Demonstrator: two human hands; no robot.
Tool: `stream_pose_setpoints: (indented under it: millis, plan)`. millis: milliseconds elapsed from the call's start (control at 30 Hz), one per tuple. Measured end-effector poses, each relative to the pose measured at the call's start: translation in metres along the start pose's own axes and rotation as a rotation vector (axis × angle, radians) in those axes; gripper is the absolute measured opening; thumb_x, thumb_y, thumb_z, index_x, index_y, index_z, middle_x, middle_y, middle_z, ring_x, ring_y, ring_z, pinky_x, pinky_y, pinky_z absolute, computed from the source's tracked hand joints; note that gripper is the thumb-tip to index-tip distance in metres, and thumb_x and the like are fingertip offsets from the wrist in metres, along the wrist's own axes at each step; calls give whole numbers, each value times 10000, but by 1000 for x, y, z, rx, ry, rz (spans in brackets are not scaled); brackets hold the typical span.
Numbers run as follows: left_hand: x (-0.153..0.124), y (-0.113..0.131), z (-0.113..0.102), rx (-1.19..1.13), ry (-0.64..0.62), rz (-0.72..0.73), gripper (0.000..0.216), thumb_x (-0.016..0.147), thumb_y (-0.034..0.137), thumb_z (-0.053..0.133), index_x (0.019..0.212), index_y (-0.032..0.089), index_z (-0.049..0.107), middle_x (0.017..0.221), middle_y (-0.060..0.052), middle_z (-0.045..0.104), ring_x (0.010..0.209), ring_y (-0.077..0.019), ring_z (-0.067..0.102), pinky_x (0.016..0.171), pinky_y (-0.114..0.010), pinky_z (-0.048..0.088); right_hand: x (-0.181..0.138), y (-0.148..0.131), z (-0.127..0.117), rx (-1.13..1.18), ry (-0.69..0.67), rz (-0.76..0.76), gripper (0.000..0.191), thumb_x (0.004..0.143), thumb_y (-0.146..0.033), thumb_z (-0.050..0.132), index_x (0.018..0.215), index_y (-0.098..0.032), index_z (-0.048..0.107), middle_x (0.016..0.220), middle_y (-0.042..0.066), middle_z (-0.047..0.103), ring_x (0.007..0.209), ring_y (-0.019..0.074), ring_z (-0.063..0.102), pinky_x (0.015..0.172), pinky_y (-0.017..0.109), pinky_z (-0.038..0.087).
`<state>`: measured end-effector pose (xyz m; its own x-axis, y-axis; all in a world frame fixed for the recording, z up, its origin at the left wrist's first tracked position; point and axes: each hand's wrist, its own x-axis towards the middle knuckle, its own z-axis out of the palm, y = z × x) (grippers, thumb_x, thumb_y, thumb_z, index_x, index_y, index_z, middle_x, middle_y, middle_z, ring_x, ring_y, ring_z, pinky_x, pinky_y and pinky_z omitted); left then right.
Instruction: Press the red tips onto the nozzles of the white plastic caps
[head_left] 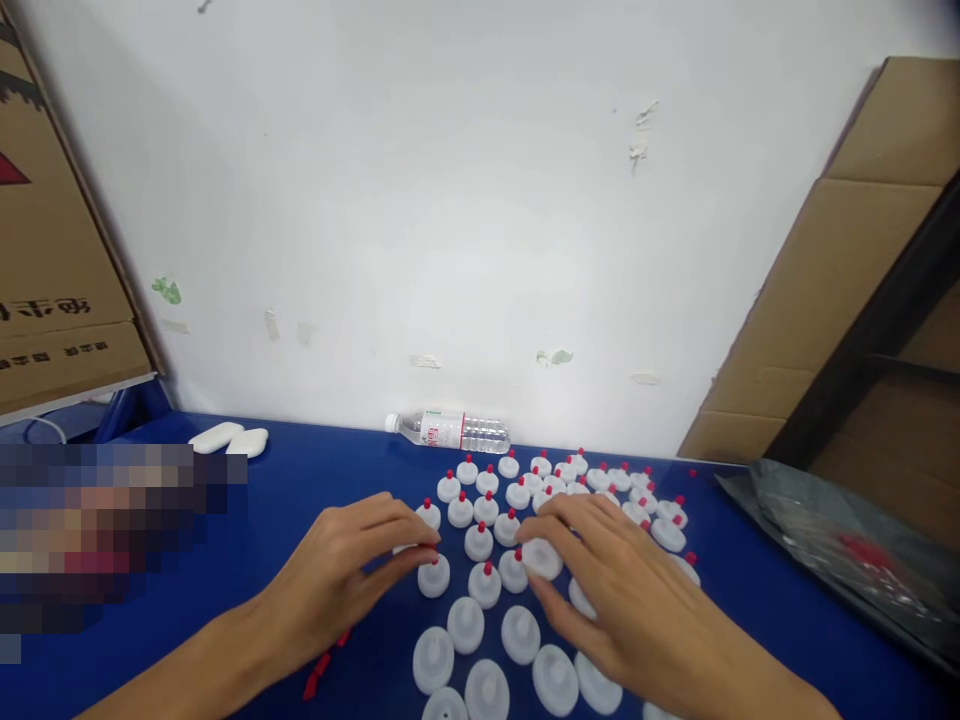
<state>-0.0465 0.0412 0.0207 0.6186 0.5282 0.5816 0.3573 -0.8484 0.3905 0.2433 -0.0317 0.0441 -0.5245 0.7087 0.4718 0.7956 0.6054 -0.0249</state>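
Several white round caps with small red tips stand in loose rows on the blue table. My left hand (360,562) is closed in a pinch, its thumb and fingertips around a small red tip (433,548) just above a white cap (433,577). My right hand (607,570) grips another white cap (541,559) between thumb and fingers, tilted so its round face shows. Nearer to me lie several white caps without red tips, such as one white cap (520,635). A few loose red tips (319,673) are on the table beside my left wrist, partly hidden by it.
A clear water bottle (457,431) lies on its side against the wall. Two white rounded objects (217,437) are at the back left. A grey plastic bag (847,560) with red pieces lies right. Cardboard boxes stand left (60,250) and right (817,270). A blurred patch covers the left.
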Motion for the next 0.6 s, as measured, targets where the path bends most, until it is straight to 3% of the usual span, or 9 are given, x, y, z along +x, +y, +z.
stream_pose_setpoints:
  millis: [100, 300, 467, 600]
  plan:
    - [-3, 6, 5, 91, 98, 168, 105, 1021, 222, 645, 1107, 236, 703, 936, 6, 781, 784, -129, 694, 715, -211, 514, 2, -11, 5, -31, 74, -89, 255, 968, -227, 607, 1220, -203, 582, 1066, 61, 647, 983, 252, 626, 891, 442, 510]
    - [-4, 35, 11, 156, 171, 282, 144, 1061, 290, 584, 1059, 211, 705, 884, 5, 809, 714, -120, 770, 659, -197, 547, 2, -19, 19, -31, 117, -182, 237, 956, -333, 694, 1135, -193, 630, 998, 20, 679, 903, 216, 628, 874, 401, 487]
    - [-1, 49, 16, 185, 206, 312, 226, 1089, 317, 521, 999, 210, 698, 810, 32, 808, 569, -111, 750, 511, -236, 508, 4, -23, 24, -6, 205, -222, 237, 1032, -363, 568, 1144, -174, 656, 927, 39, 676, 834, 207, 636, 820, 385, 503]
    - [1, 53, 16, 158, 203, 322, 259, 1102, 311, 491, 973, 201, 687, 776, 37, 803, 570, -107, 754, 487, -239, 490, 6, -27, 22, 7, 241, -180, 326, 1078, -415, 442, 1138, -182, 662, 948, 57, 695, 831, 201, 668, 734, 344, 533]
